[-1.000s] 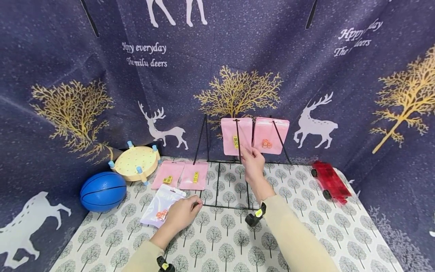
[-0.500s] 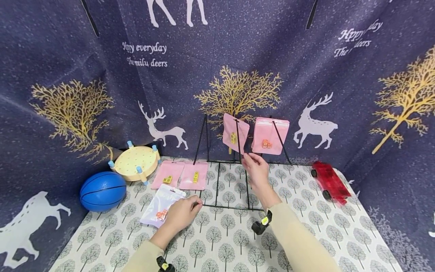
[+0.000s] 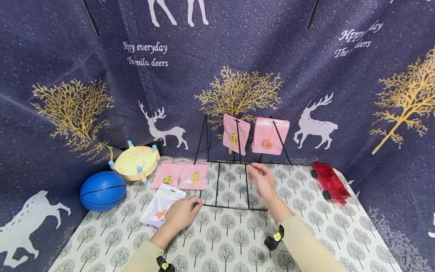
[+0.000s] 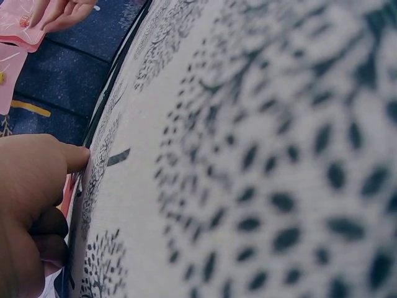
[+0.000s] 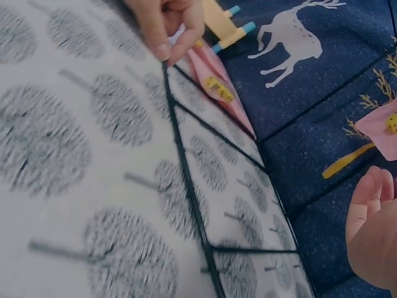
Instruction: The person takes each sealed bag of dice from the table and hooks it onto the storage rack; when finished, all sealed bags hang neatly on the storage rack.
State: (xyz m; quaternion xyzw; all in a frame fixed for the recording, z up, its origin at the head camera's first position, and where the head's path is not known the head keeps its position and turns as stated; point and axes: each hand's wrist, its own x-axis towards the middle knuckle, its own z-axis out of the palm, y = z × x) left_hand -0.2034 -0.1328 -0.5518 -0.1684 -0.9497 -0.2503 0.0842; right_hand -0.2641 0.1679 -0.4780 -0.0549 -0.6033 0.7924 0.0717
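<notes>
My left hand point(image 3: 183, 212) pinches the front left corner of a black wire display rack point(image 3: 227, 207) between thumb and fingers; the right wrist view shows the fingertips on the wire. Beneath that hand lies a white zip bag point(image 3: 154, 206) with orange dice, partly covered. My right hand point(image 3: 263, 181), fingers loosely bent and holding nothing, is just below the hanging bags. A pink bag point(image 3: 228, 130) with yellow dice hangs turned at an angle on one prong. To its right, a pink bag point(image 3: 261, 130) with orange dice hangs facing forward, another bag's edge showing behind it.
Two pink bags with yellow dice, a left one point(image 3: 164, 168) and a right one point(image 3: 187, 181), lie left of the rack. Further left are a blue ball point(image 3: 103, 192) and a round wooden stool point(image 3: 136, 160). A red toy car point(image 3: 331, 181) stands at the right.
My right hand has let go of the left hanging pink bag and moved down and right. That bag has swung to an angle on its prong. My left hand stays in place.
</notes>
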